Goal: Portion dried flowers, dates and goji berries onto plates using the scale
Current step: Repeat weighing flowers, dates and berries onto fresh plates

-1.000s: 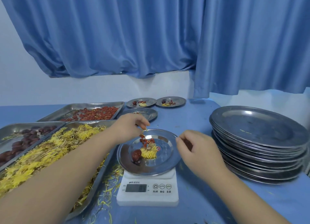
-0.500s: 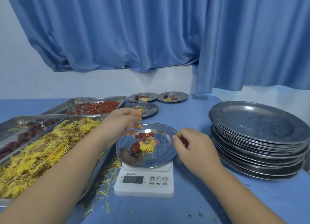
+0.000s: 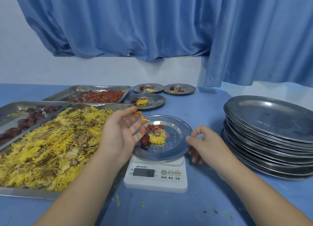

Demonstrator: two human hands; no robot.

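Observation:
A steel plate (image 3: 176, 148) sits on the white scale (image 3: 156, 175). On it lie a dried yellow flower (image 3: 157, 137), a dark date (image 3: 144, 140) and a few goji berries (image 3: 153, 127). My left hand (image 3: 122, 134) hovers over the plate's left rim, palm up, fingers spread, a yellow petal strand at its fingertips. My right hand (image 3: 205, 144) pinches the plate's right rim, thumb above and fingers underneath. Left of the scale stand trays of yellow flowers (image 3: 50, 146), dates (image 3: 25, 120) and goji berries (image 3: 100, 95).
Three filled plates stand behind the scale (image 3: 145, 100), (image 3: 148, 88), (image 3: 179, 89). A tall stack of steel plates (image 3: 271, 134) fills the right side. Loose petals lie on the blue table (image 3: 169, 207). Blue curtains hang behind.
My left hand opened from a pinch over the plate and turned palm up with fingers spread. My right hand closed in on the plate's right rim.

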